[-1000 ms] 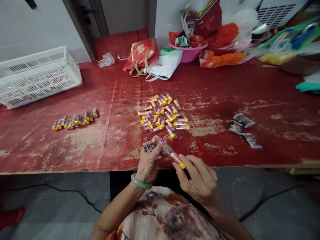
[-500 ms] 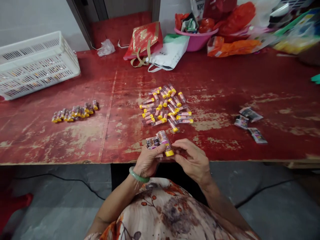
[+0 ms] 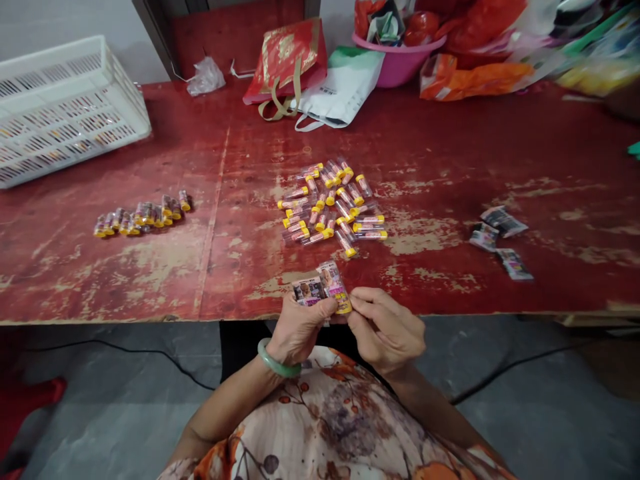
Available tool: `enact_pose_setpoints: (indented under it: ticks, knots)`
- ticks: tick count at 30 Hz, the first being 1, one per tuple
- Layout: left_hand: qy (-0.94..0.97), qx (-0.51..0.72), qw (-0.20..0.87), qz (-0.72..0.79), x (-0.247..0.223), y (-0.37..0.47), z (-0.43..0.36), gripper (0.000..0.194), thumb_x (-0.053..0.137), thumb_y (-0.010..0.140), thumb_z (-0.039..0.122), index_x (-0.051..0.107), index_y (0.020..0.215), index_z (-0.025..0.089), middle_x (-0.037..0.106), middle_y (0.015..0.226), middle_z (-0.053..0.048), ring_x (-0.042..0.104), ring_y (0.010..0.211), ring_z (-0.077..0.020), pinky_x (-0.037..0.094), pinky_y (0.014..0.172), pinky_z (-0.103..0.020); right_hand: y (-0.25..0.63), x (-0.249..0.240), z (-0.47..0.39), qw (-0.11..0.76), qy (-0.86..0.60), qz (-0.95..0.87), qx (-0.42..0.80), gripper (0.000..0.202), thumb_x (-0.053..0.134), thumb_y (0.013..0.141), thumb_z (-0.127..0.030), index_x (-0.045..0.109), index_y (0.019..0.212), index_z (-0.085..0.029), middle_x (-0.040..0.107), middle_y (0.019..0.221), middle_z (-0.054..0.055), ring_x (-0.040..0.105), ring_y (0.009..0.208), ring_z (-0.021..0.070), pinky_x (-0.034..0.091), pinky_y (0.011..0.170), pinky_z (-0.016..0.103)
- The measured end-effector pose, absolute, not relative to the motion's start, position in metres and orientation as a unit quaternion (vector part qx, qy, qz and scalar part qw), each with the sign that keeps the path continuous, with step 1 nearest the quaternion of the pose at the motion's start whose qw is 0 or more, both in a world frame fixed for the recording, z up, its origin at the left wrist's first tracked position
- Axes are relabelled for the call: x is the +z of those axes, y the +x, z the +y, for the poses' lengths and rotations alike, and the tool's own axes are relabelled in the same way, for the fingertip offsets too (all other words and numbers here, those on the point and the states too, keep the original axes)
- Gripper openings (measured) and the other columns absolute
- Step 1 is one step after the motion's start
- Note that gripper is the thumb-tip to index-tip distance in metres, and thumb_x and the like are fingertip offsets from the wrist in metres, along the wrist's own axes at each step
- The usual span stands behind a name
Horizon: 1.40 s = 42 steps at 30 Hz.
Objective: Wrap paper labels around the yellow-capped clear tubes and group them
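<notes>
Fingers of the left hand [image 3: 299,330] are closed around a printed, yellow-ended tube [image 3: 334,285] and a flat printed packet [image 3: 307,291] beside it, the thumb pressed across the front over their lower part. At the table's near edge, the right hand [image 3: 387,328] comes in from the other side, its fingers bent and drawn together with the tips at the yellow end; whether they pinch the tube or only touch it is hard to make out. Ahead on the worn red table [image 3: 440,160] lies a loose cluster of clear tubes [image 3: 345,209], yellow-capped, with pinkish contents showing through the walls. Well to the left, a slanting row of darker, yellow-ended tubes [image 3: 145,213] lies packed together; behind it a white slatted crate [image 3: 55,97] shows yellow-and-dark items through its slots. At the back, a pink basin [image 3: 400,65] holds red and green-and-white packages. Three sachets [image 3: 485,236] lie grouped on the right. Both forearms reach up from the lower corners, wrists near the table edge, a green bangle [image 3: 277,361] circling the left one.
</notes>
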<state>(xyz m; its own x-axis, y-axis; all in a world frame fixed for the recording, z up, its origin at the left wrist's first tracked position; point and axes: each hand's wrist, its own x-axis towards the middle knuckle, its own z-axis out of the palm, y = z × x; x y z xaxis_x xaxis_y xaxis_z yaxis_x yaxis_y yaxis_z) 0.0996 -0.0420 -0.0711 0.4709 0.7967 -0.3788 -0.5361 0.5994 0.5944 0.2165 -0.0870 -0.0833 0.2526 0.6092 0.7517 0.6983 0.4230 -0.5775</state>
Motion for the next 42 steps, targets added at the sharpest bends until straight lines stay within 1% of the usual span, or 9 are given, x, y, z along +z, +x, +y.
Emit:
enact_pose_setpoints:
  ticks: [5,10,14,18,23,27,33,38,42]
  knots:
    - [0.199,0.408,0.826,0.334,-0.074,0.099,-0.042,0.035,0.089,0.054,0.024,0.070,0.080,0.013,0.071,0.075,-0.003,0.065,0.065,-0.0131,0.055,0.062,-0.024,0.213,-0.084,-0.085,0.560,-0.543,-0.621,-0.078,0.019,0.057,0.076,-0.002,0.066,0.082,-0.017,0.068,0.079,0.005,0.066,0.067,0.0145,0.053,0.058,0.024]
    - [0.199,0.404,0.823,0.346,-0.078,0.098,-0.042,0.037,0.090,0.052,0.025,0.069,0.080,0.013,0.070,0.073,-0.002,0.064,0.063,-0.0131,0.054,0.059,-0.024,0.214,-0.091,-0.086,0.536,-0.547,-0.635,-0.102,0.016,0.056,0.078,-0.003,0.066,0.084,-0.014,0.070,0.081,0.009,0.069,0.071,0.0176,0.056,0.062,0.026]
    - [0.199,0.400,0.827,0.342,-0.078,0.097,-0.042,0.035,0.089,0.055,0.026,0.070,0.082,0.013,0.069,0.073,-0.001,0.062,0.062,-0.0120,0.052,0.056,-0.022,0.213,-0.095,-0.086,0.514,-0.547,-0.644,-0.145,0.016,0.056,0.079,-0.002,0.065,0.087,-0.013,0.070,0.082,0.010,0.069,0.072,0.0185,0.056,0.063,0.027]
    - [0.208,0.407,0.823,0.338,-0.075,0.096,-0.039,0.033,0.089,0.055,0.026,0.071,0.079,0.012,0.069,0.073,-0.001,0.062,0.064,-0.0108,0.051,0.059,-0.021,0.211,-0.094,-0.084,0.523,-0.547,-0.639,-0.139,0.021,0.058,0.079,-0.004,0.066,0.094,-0.015,0.069,0.084,0.008,0.068,0.074,0.0179,0.056,0.064,0.027]
    - [0.230,0.392,0.818,0.351,-0.074,0.093,-0.036,0.037,0.090,0.052,0.028,0.071,0.080,0.013,0.069,0.073,-0.001,0.061,0.062,-0.0118,0.051,0.062,-0.024,0.208,-0.089,-0.085,0.531,-0.551,-0.631,-0.128,0.037,0.061,0.077,-0.004,0.065,0.111,-0.018,0.071,0.094,0.009,0.070,0.080,0.0199,0.058,0.067,0.030]
    - [0.231,0.382,0.823,0.350,-0.076,0.091,-0.036,0.038,0.090,0.051,0.029,0.070,0.080,0.013,0.070,0.075,-0.002,0.062,0.065,-0.0130,0.053,0.066,-0.027,0.207,-0.087,-0.087,0.541,-0.541,-0.629,-0.140,0.034,0.059,0.077,-0.002,0.067,0.105,-0.020,0.072,0.090,0.006,0.070,0.074,0.0179,0.057,0.061,0.028]
    - [0.229,0.364,0.830,0.355,-0.078,0.091,-0.040,0.042,0.090,0.052,0.034,0.070,0.083,0.013,0.070,0.075,-0.003,0.064,0.064,-0.0159,0.055,0.063,-0.030,0.207,-0.086,-0.085,0.541,-0.536,-0.632,-0.146,0.026,0.060,0.078,-0.003,0.067,0.097,-0.019,0.072,0.084,0.005,0.070,0.070,0.0173,0.057,0.061,0.027]
    - [0.217,0.368,0.834,0.350,-0.080,0.091,-0.037,0.038,0.089,0.054,0.030,0.070,0.082,0.013,0.070,0.073,-0.002,0.063,0.062,-0.0138,0.054,0.060,-0.027,0.209,-0.087,-0.083,0.524,-0.543,-0.640,-0.145,0.025,0.058,0.080,-0.004,0.066,0.098,-0.019,0.072,0.084,0.006,0.070,0.072,0.0174,0.057,0.061,0.028]
    - [0.224,0.376,0.823,0.361,-0.078,0.091,-0.033,0.036,0.089,0.053,0.027,0.069,0.078,0.013,0.070,0.073,-0.001,0.063,0.063,-0.0127,0.054,0.062,-0.025,0.208,-0.090,-0.081,0.522,-0.537,-0.647,-0.144,0.028,0.058,0.080,-0.004,0.066,0.102,-0.020,0.072,0.085,0.007,0.070,0.072,0.0166,0.057,0.060,0.026]
